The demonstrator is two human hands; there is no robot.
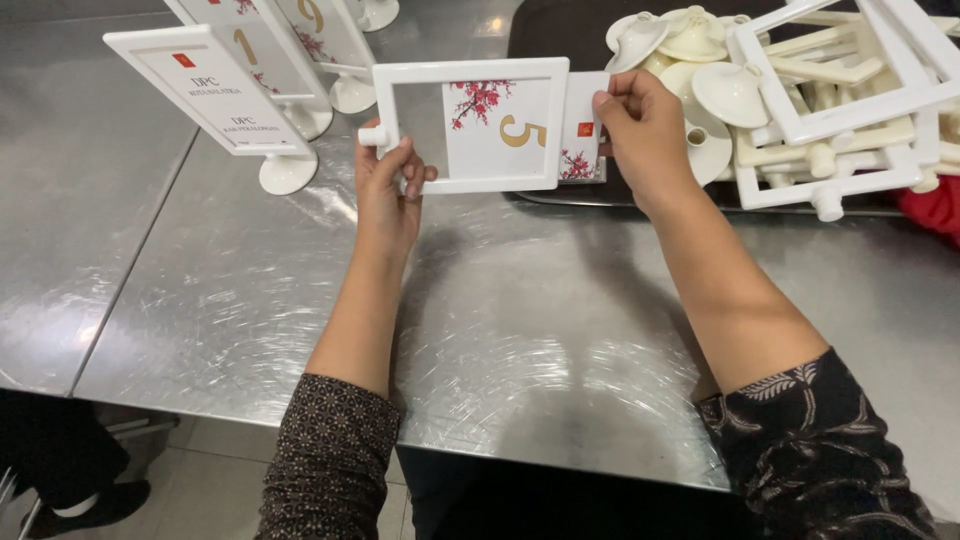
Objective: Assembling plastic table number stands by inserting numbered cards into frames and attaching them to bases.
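Right now, in the head view, I have my left hand (pixel 388 190) curled around the left edge of a white plastic sign frame (pixel 470 125), thumb and fingers closed on the rim beside its short stem peg, holding it up above the steel table (pixel 520 330). My right hand (pixel 642 128) pinches the right end of a white table-number card (pixel 525 128) between thumb and fingertips. The card sits part way in the frame: the left part of the window is bare, and the card's right end sticks out past the frame's right edge. I judge the card to be mid-slide in the frame's side slot; which way it is travelling I cannot tell. Either way, the next move calls for keeping the card flat and in line with the slot while the left hand steadies the frame.

As for the signs: the card bears a gold numeral, red blossom sprigs at two corners and a small red square mark. At upper left stand finished sign holders (pixel 215 95), white frames tilted on round white bases, with cards showing the same gold numerals, blossoms and red marks. At upper right a dark tray (pixel 540 35) holds a heap of loose round bases (pixel 700 60) and empty white frames (pixel 850 90), all touching one another.
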